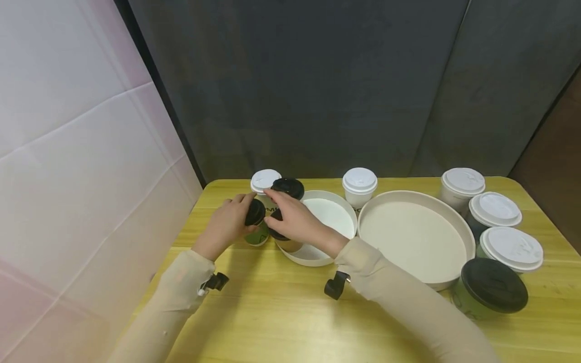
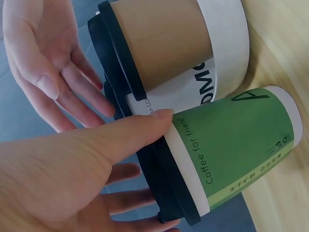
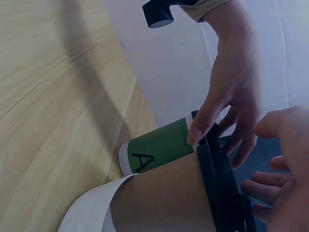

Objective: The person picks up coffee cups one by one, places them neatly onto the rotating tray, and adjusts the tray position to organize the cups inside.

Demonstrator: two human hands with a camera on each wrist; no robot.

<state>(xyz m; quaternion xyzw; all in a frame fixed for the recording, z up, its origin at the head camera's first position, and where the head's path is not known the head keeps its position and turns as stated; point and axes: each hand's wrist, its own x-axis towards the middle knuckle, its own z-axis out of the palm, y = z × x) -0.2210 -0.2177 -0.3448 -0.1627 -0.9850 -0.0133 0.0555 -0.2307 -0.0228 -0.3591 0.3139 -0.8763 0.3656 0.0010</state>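
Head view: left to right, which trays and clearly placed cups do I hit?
Black-lidded green paper cup → small round white tray → white-lidded white paper cup → large round cream tray → white-lidded green paper cup

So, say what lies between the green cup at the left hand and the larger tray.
In the head view, the smaller tray lies there, with a brown cup inside its rim, another black-lidded cup behind, and the right hand above.
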